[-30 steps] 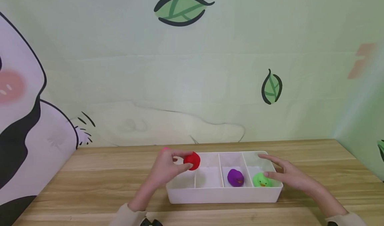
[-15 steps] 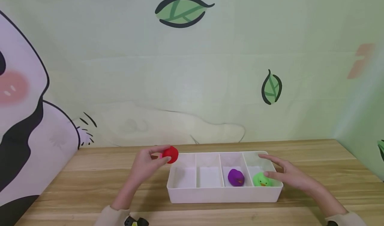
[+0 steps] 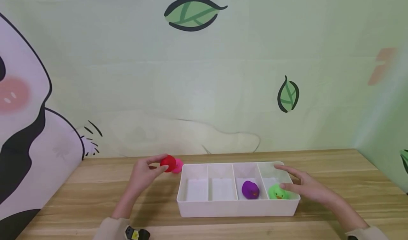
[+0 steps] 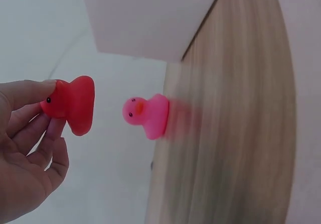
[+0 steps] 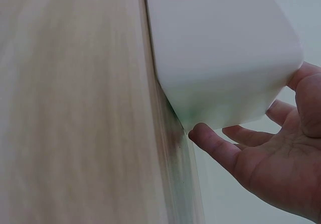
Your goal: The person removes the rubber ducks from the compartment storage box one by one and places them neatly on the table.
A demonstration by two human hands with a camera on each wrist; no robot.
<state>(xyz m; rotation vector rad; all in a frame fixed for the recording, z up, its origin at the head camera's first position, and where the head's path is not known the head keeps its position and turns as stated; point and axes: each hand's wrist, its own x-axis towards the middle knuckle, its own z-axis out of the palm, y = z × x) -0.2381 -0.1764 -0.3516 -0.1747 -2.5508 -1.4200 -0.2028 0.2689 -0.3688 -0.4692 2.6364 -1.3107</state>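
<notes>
Head view: your left hand pinches a red toy duck between thumb and fingertips, off to the left of a white box. A pink toy duck stands just beyond the red one, which covers part of it from this angle, and near the box's back left corner. From the left wrist you can see your grip is on the red duck's head, leaving its body and base exposed. It hangs roughly upright in the air, apart from the pink duck, which sits upright on the wooden surface.

Your right hand is at the box's right end, its fingers loosely spread rather than clenched. The right wrist view shows one digit meeting the box's rim at the upper corner, with the others around the outside of the end wall. Your thumb tip looks very near the green toy duck from the head, but you cannot tell there whether they touch.

Dividers split the box into four compartments in a row. Counting from your left, a purple toy duck sits in the third and the green one in the fourth. Behind the surface hangs a pale green backdrop printed with leaves.
</notes>
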